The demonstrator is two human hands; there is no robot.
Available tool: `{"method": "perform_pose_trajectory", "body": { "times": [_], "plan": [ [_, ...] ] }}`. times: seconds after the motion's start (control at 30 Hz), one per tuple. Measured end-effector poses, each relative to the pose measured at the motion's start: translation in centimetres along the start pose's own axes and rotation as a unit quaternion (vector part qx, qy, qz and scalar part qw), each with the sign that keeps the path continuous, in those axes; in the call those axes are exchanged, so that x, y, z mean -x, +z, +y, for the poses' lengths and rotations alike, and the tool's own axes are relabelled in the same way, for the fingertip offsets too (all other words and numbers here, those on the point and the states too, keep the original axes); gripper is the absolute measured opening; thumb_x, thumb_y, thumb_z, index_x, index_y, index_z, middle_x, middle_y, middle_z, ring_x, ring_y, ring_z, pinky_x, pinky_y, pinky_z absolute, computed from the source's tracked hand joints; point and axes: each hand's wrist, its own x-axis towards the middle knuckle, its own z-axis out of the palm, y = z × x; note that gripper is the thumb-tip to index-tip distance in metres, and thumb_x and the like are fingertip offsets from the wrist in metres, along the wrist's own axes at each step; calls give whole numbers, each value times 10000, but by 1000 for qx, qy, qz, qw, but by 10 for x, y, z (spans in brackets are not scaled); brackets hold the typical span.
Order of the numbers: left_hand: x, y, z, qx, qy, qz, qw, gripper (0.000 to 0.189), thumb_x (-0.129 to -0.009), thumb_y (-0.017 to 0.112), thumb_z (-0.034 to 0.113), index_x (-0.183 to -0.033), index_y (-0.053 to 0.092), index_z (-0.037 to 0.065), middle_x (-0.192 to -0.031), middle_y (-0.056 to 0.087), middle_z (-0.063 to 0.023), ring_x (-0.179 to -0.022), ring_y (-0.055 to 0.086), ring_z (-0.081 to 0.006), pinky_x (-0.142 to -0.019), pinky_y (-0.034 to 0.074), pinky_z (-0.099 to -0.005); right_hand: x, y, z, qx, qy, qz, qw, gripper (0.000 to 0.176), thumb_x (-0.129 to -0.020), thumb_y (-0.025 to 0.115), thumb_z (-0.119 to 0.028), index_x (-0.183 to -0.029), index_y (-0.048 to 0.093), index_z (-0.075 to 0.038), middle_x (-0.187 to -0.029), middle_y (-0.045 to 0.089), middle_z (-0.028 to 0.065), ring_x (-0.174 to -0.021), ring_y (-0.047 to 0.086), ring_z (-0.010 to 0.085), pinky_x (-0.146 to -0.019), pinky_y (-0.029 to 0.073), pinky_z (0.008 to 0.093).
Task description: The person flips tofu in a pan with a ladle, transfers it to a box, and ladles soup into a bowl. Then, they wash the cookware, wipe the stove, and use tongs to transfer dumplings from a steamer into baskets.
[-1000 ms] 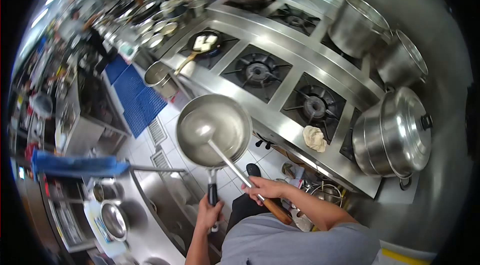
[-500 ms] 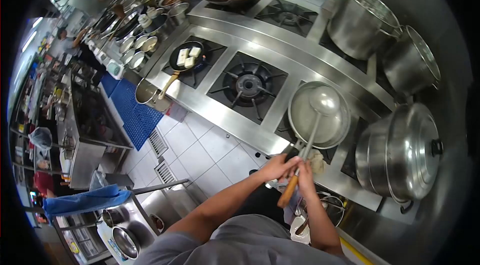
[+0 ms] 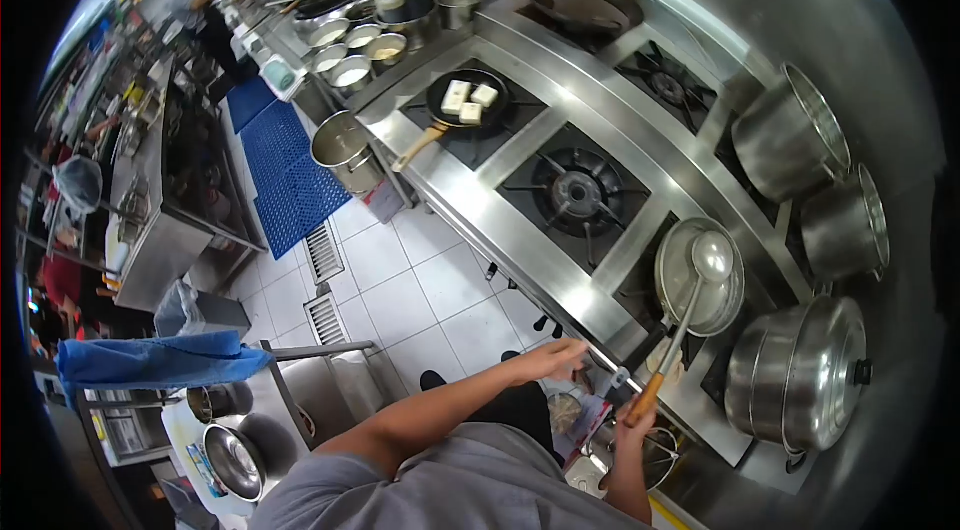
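Note:
My right hand [image 3: 634,430] is closed around the wooden handle of a long metal ladle [image 3: 682,330]. The ladle's round bowl lies in a wide metal pan [image 3: 735,305] on a burner at the stove's right. A black pan handle points toward me beside the ladle, and a pale cloth [image 3: 668,358] lies near it. To the left, my left hand [image 3: 553,360] is off the ladle, near the stove's front edge, its fingers stretched out and nothing visible in them.
Farther left, a black frying pan [image 3: 436,102] holds several white blocks. A bare burner [image 3: 574,192] sits between the pans. Tall pots [image 3: 790,145] and a lidded pot [image 3: 790,370] stand right. A steel pot [image 3: 347,152] stands beyond the stove's left end; a person [image 3: 205,15] stands far left.
My left hand has let go at the ladle handle and moved left, away from my right hand. The view has turned, shifting the stove rightward and down.

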Motion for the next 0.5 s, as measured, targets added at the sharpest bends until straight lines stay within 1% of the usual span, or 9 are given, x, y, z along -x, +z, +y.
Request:
{"method": "perform_pose_trajectory", "body": {
  "times": [0.03,0.07,0.1,0.17,0.23,0.3,0.33,0.37,0.5],
  "plan": [
    [26,-22,-15,19,3,20,1000,659,-933,406,627,-1319,457,96,-1114,594,-82,-1006,591,-235,-871,481,-352,13,-5,32,16,4,4,1000,284,-945,467,-403,-888,566,-143,-722,578,5,-497,491,87,-372,363,216],
    [50,-46,-36,41,6,41,998,614,-945,429,591,-1306,477,97,-1105,599,-79,-995,592,-228,-866,481,-343,15,-8,56,207,93,35,973,216,-936,488,-345,-866,564,-155,-693,569,3,-479,472,75,-387,353,207],
    [72,-72,-62,69,6,92,993,571,-949,448,561,-1280,500,98,-1079,605,-74,-964,588,-209,-847,481,-331,41,28,79,299,151,-13,942,207,-938,504,-297,-817,571,-142,-638,541,-3,-463,459,79,-381,344,224],
    [118,-123,-114,96,8,231,968,535,-943,485,535,-1231,539,88,-1033,620,-77,-897,589,-181,-802,486,-315,53,101,135,483,129,-161,851,234,-943,509,-259,-775,581,-114,-605,536,4,-452,470,94,-386,355,241],
    [160,-158,-162,74,29,395,915,528,-929,514,527,-1176,571,64,-979,634,-89,-851,592,-161,-767,490,-306,46,203,189,471,114,-276,830,267,-963,505,-278,-834,609,-68,-629,577,37,-454,506,121,-410,383,253],
    [217,-161,-168,72,10,515,854,515,-923,534,502,-1130,591,34,-916,650,-96,-831,596,-147,-758,488,-301,22,311,237,431,5,-435,790,266,-992,462,-298,-907,589,-81,-743,600,36,-619,556,131,-579,460,279],
    [238,-157,-183,110,22,536,837,513,-921,537,499,-1129,593,34,-912,655,-94,-826,603,-153,-761,488,-308,6,378,250,404,113,-484,768,222,-975,485,-287,-899,572,-97,-795,583,32,-682,542,138,-662,470,296],
    [255,-152,-198,142,37,553,820,511,-919,541,497,-1129,596,34,-908,661,-92,-821,610,-159,-763,488,-315,-4,429,267,391,142,-442,795,273,-965,507,-347,-1024,548,-84,-824,596,38,-679,545,162,-622,470,302],
    [315,-96,-222,217,18,657,722,449,-912,580,452,-1092,623,43,-849,679,-69,-777,631,-147,-728,488,-295,-81,566,309,305,220,-377,846,619,-924,510,-496,-1208,472,53,-1229,498,174,-991,544,311,-893,452,464]
  ]
}}
